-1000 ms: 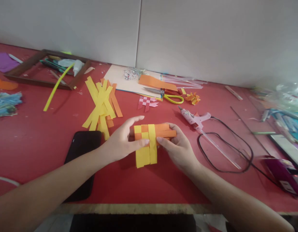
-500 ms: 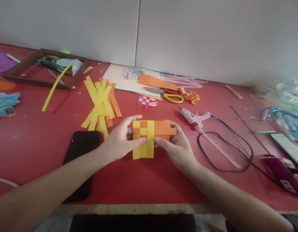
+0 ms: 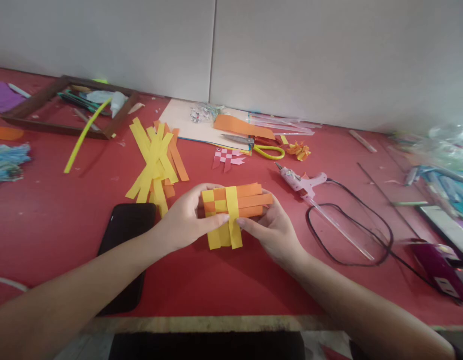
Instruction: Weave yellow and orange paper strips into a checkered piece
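Both hands hold a woven piece of paper strips (image 3: 220, 206) above the table's front part. Upright yellow strips cross orange ones in a checkered pattern, and loose orange ends stick out to the right. My left hand (image 3: 189, 215) grips its left side, thumb across the front and fingers behind. My right hand (image 3: 278, 225) pinches near the rightmost yellow strip, its thumb tip at that strip's edge; its other fingers are partly hidden behind the orange ends. Beyond the hands lies a small pink-and-white woven paper fish (image 3: 226, 157). A pile of yellow paper strips (image 3: 156, 160) with orange ones is at the left.
A black phone (image 3: 128, 250) lies by my left forearm. To the right are a pink glue gun (image 3: 301, 182) with a looped cord and a purple device (image 3: 441, 270). Yellow-handled scissors (image 3: 269, 151) lie behind. A brown frame (image 3: 58, 126) stands far left.
The woven piece has tilted slightly, and its orange ends have fanned apart. Its rightmost yellow strip now slants. Both hands keep their hold and have shifted only slightly.
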`<state>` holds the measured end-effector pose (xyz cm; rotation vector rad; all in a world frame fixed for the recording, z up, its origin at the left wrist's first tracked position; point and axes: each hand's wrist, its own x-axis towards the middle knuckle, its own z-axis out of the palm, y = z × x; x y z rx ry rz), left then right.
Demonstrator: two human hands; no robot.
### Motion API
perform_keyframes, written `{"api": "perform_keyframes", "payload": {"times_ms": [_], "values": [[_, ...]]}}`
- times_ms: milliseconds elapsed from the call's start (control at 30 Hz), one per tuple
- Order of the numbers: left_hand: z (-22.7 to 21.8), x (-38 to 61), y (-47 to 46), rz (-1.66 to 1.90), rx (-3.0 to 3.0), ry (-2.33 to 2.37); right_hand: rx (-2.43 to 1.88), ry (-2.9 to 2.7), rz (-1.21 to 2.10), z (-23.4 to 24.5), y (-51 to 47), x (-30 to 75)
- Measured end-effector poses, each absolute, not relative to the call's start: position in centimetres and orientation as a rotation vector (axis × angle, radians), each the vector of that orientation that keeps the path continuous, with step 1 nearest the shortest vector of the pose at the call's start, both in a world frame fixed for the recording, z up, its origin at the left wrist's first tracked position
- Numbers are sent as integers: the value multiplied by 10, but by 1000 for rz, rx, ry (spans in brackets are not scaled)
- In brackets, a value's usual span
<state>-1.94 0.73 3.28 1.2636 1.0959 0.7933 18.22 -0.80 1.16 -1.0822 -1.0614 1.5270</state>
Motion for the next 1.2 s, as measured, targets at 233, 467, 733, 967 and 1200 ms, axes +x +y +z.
{"api": "perform_keyframes", "payload": {"times_ms": [233,467,733,967,1200], "values": [[36,-18,8,861,1160,1151,-1103,-1203,1658,16,-10,180],[32,-17,9,851,1091,1107,-1229,-1184,1501,15,-9,182],[29,-17,9,861,1098,1140,-1107,-1900,249,18,-10,191],[34,-20,8,733,1265,1088,-936,-2142,200,18,-10,188],[31,-21,8,740,1261,1140,-927,-2092,293,14,-12,185]]}}
